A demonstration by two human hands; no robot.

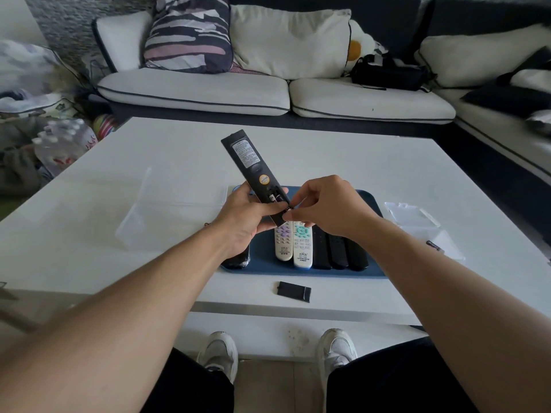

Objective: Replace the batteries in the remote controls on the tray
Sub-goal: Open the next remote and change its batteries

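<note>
Home living room; cushioned sofa (pixel 268 93) (corner type), white coffee table (pixel 372 162)

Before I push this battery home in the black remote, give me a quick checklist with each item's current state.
1. Black remote held firm by left hand: ok.
2. Battery bay open, facing up: ok.
3. Right hand fingertips at the bay: ok.
4. Battery polarity: cannot tell, fingers hide it.
5. Battery cover within reach on the table, in front of the tray: ok.
6. Both cells in place: cannot tell.
</note>
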